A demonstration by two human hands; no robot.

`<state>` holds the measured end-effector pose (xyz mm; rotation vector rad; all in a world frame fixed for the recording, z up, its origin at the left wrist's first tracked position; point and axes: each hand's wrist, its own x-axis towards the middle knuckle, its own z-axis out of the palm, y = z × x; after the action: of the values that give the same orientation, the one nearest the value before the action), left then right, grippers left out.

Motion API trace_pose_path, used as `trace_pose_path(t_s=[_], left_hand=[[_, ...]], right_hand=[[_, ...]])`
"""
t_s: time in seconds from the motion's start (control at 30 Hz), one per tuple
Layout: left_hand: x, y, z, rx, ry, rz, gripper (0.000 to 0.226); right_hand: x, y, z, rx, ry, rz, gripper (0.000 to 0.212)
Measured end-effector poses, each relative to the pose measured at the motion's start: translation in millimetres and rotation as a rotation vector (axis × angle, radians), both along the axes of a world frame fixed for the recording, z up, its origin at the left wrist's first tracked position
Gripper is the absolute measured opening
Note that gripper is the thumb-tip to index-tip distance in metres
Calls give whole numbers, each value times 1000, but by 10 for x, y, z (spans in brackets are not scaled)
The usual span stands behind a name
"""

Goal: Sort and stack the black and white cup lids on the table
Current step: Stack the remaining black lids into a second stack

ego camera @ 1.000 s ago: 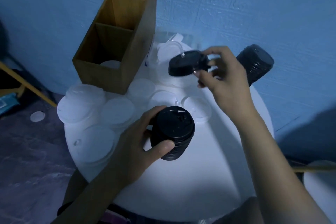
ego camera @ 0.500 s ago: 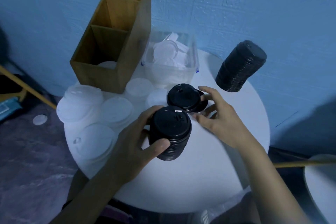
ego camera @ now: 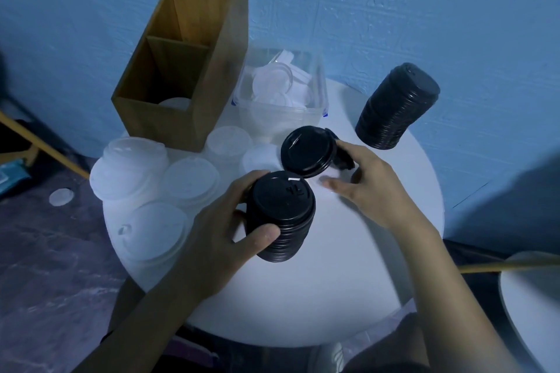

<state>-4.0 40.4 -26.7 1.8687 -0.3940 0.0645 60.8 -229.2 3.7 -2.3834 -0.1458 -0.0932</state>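
Note:
On the round white table [ego camera: 348, 281] my left hand [ego camera: 224, 230] grips a stack of black lids [ego camera: 280, 215] near the middle, fingers and thumb curled round its side. Just behind that stack my right hand [ego camera: 369, 188] holds a single black lid [ego camera: 309, 150] by its right edge, tilted, with another black piece partly hidden under the fingers. A taller stack of black lids [ego camera: 397, 106] stands at the back right. White lids [ego camera: 191, 180] lie in low piles on the left side of the table.
A wooden two-compartment box [ego camera: 181, 70] stands at the back left with a white lid inside. Next to it sits a clear plastic tub [ego camera: 283, 91] with several white lids. One white lid [ego camera: 61, 197] lies on the floor at left. Another white tabletop [ego camera: 533, 306] shows at right.
My right hand brought the single black lid down from above the tub to just behind the stack in my left hand. My left hand kept its grip on the stack.

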Motion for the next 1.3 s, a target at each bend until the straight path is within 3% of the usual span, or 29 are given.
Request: trace_pose_path(t_s=[0.1, 0.23, 0.33, 0.5, 0.6, 0.7, 0.83, 1.07, 1.17, 1.23, 1.3], left_hand=[[-7, -1, 9, 4, -2, -2, 61], [-6, -7, 15, 5, -10, -3, 59], [-6, -9, 13, 1, -12, -7, 59], [-9, -5, 23, -6, -6, -7, 58], [-5, -9, 23, -9, -6, -8, 59], [-3, -10, 15, -11, -2, -11, 60], [-2, -11, 19, -8, 16, -4, 63], [3, -12, 36, 18, 57, 11, 67], [6, -14, 34, 11, 77, 18, 70], [15, -10, 24, -1, 79, -1, 70], [23, -6, 20, -3, 82, -15, 67]], right_hand=[[1, -17, -51, 11, -47, -53, 25], [-23, -49, -33, 38, -117, -108, 19], [-57, -52, 26, 284, -137, -160, 6], [-181, -65, 176, 728, -19, -252, 9], [-313, -16, 293, 958, 134, -194, 12], [-479, 86, 457, 1053, 251, -71, 20], [-609, 281, 535, 894, 314, 54, 25], [-687, 563, 408, 469, -4, 35, 27], [-725, 598, 343, 387, -86, 59, 27], [-744, 580, 347, 334, -71, 81, 22], [-760, 550, 370, 269, 3, 124, 39]])
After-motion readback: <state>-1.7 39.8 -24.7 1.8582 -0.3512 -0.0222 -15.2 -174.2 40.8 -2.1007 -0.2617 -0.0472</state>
